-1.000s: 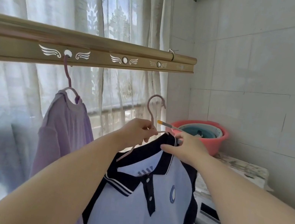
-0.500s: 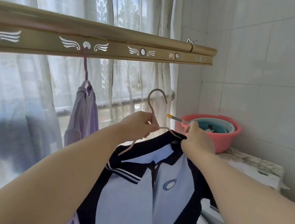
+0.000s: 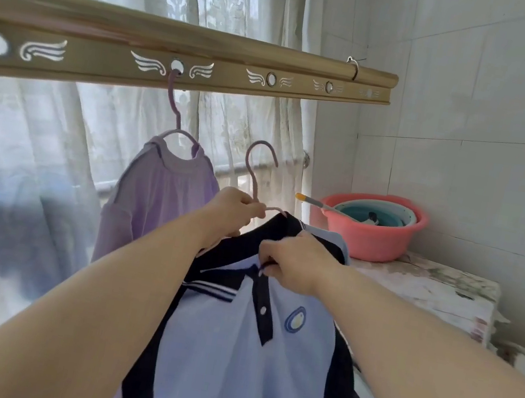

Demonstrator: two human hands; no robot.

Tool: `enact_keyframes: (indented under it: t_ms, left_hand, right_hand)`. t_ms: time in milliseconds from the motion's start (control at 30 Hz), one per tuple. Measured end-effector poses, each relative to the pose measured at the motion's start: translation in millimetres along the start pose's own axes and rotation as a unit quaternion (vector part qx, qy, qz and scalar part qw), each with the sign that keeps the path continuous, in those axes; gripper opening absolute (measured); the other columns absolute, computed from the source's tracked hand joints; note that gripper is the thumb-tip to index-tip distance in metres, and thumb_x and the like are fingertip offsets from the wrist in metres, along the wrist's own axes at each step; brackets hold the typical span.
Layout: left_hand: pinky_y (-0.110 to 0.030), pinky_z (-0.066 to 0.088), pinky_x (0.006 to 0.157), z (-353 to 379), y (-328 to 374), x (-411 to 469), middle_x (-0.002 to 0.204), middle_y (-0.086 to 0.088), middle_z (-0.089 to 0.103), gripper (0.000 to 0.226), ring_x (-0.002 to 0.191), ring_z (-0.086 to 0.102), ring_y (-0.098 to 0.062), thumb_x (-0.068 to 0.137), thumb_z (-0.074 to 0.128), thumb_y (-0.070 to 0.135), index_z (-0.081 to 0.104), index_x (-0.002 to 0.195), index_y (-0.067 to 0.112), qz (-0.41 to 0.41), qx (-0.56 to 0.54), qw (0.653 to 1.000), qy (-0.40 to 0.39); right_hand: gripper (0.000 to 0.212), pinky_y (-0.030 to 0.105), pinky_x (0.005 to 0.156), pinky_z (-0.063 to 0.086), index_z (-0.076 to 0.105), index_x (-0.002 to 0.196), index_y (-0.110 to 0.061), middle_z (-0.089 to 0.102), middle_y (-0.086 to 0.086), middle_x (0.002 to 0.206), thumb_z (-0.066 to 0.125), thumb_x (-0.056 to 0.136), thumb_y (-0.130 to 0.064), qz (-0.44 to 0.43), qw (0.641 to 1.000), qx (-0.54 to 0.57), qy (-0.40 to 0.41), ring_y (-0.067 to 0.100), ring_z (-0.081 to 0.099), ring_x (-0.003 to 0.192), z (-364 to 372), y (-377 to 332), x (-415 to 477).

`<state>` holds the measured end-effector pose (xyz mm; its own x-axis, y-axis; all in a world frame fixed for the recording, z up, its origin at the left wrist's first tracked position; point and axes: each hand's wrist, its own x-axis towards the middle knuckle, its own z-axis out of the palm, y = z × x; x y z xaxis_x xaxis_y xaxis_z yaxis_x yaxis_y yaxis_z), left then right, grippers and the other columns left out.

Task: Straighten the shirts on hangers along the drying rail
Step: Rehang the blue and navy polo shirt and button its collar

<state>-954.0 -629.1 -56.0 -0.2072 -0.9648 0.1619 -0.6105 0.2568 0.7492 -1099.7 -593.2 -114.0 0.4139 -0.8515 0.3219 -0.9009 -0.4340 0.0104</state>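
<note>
Pale-blue polo shirt with navy collar hangs below both hands. Left hand grips its pink plastic hanger by the neck; right hand pinches the collar. Gold drying rail lies at twelve o'clock of the upright hook.

Two shirts, two hangers, one rail.

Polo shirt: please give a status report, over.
Left hand grips hanger neck; right hand pinches polo shirt collar. Hanger hook off the rail. Lilac shirt hangs on rail, leftward.
</note>
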Motion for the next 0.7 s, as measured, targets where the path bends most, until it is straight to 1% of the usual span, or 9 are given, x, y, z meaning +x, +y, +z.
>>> enact_keyframes:
  t_ms: [100, 200, 267, 333, 433, 500, 567, 633, 700]
  left_hand:
    - [-0.025, 0.037, 0.056, -3.0, -0.3, -5.5, 0.071, -0.002, 0.054, 0.042, 0.058, 0.040, -0.017, 0.084, 0.063, 0.046, 0.068, 0.087, 0.004, -0.032, 0.036, 0.996, -0.070]
    - [-0.025, 0.046, 0.074, -4.6, -6.5, -4.0, 0.088, 0.003, 0.065, 0.044, 0.075, 0.053, -0.014, 0.076, 0.070, 0.052, 0.071, 0.097, 0.014, -0.043, 0.020, 0.992, -0.120]
    - [-0.030, 0.050, 0.087, -3.6, -10.8, -3.4, 0.093, 0.002, 0.067, 0.032, 0.089, 0.060, -0.015, 0.073, 0.078, 0.041, 0.069, 0.088, 0.014, -0.035, 0.016, 0.989, -0.144]
    - [-0.030, 0.052, 0.081, -2.0, -11.9, -3.8, 0.085, -0.002, 0.067, 0.018, 0.082, 0.062, -0.016, 0.077, 0.078, 0.026, 0.068, 0.080, 0.012, -0.034, -0.022, 0.989, -0.145]
    - [-0.027, 0.053, 0.069, -2.4, -4.1, -8.3, 0.077, -0.006, 0.068, 0.008, 0.068, 0.063, -0.016, 0.085, 0.071, 0.015, 0.070, 0.081, 0.007, -0.050, -0.093, 0.981, -0.164]
    - [-0.029, 0.055, 0.068, -3.9, 1.4, -9.4, 0.078, -0.009, 0.068, 0.009, 0.066, 0.064, -0.018, 0.088, 0.066, 0.009, 0.070, 0.081, 0.004, -0.054, -0.116, 0.979, -0.157]
    - [-0.033, 0.057, 0.075, -3.7, 6.4, -10.7, 0.081, -0.012, 0.069, 0.009, 0.071, 0.065, -0.022, 0.088, 0.064, 0.006, 0.071, 0.087, 0.001, -0.056, -0.125, 0.984, -0.118]
    - [-0.038, 0.056, 0.084, -1.8, 8.6, -11.5, 0.084, -0.014, 0.070, 0.010, 0.076, 0.065, -0.026, 0.087, 0.064, 0.005, 0.072, 0.090, 0.001, -0.056, -0.128, 0.987, -0.075]
    - [-0.039, 0.055, 0.085, 0.6, 8.5, -13.6, 0.084, -0.014, 0.070, 0.010, 0.077, 0.066, -0.027, 0.087, 0.063, 0.005, 0.073, 0.086, 0.004, -0.053, -0.126, 0.988, -0.066]
  right_hand:
    - [0.026, 0.029, 0.084, 0.033, 0.064, 0.114, -0.026, 0.064, -0.002, 0.116, 0.045, 0.096, -0.022, 0.058, 0.995, 0.068, 0.039, 0.021, 0.056, 0.110, -13.2, 3.3, 6.5]
    - [0.023, 0.032, 0.082, 0.039, 0.066, 0.109, -0.022, 0.066, 0.002, 0.113, 0.048, 0.095, -0.021, 0.094, 0.986, 0.107, 0.088, 0.024, 0.058, 0.107, -18.0, 9.9, 8.9]
    - [0.020, 0.033, 0.083, 0.044, 0.067, 0.105, -0.021, 0.065, -0.001, 0.110, 0.051, 0.092, -0.022, 0.105, 0.978, 0.138, 0.118, 0.021, 0.058, 0.104, -21.1, 14.9, 8.3]
    - [0.021, 0.031, 0.085, 0.045, 0.068, 0.105, -0.021, 0.062, -0.003, 0.111, 0.052, 0.091, -0.022, 0.097, 0.981, 0.122, 0.117, 0.017, 0.056, 0.105, -24.0, 17.1, 8.3]
    - [0.021, 0.029, 0.081, 0.047, 0.069, 0.101, -0.022, 0.065, -0.006, 0.103, 0.054, 0.088, -0.020, 0.104, 0.974, 0.140, 0.142, 0.015, 0.059, 0.098, -28.1, 17.4, 5.6]
    - [0.021, 0.026, 0.078, 0.048, 0.071, 0.099, -0.022, 0.068, -0.007, 0.097, 0.055, 0.085, -0.017, 0.113, 0.965, 0.173, 0.162, 0.012, 0.060, 0.090, -28.8, 15.3, 3.3]
    - [0.023, 0.022, 0.079, 0.049, 0.072, 0.101, -0.020, 0.072, -0.007, 0.098, 0.058, 0.083, -0.016, 0.115, 0.954, 0.214, 0.173, 0.008, 0.061, 0.087, -30.7, 11.2, 1.6]
    - [0.023, 0.023, 0.081, 0.052, 0.073, 0.102, -0.020, 0.073, -0.007, 0.097, 0.064, 0.081, -0.023, 0.112, 0.949, 0.235, 0.176, 0.007, 0.065, 0.088, -32.6, 7.4, 0.4]
    - [0.024, 0.024, 0.078, 0.052, 0.075, 0.099, -0.022, 0.074, -0.007, 0.091, 0.070, 0.079, -0.033, 0.114, 0.949, 0.234, 0.178, 0.008, 0.066, 0.085, -34.6, 4.8, -2.4]
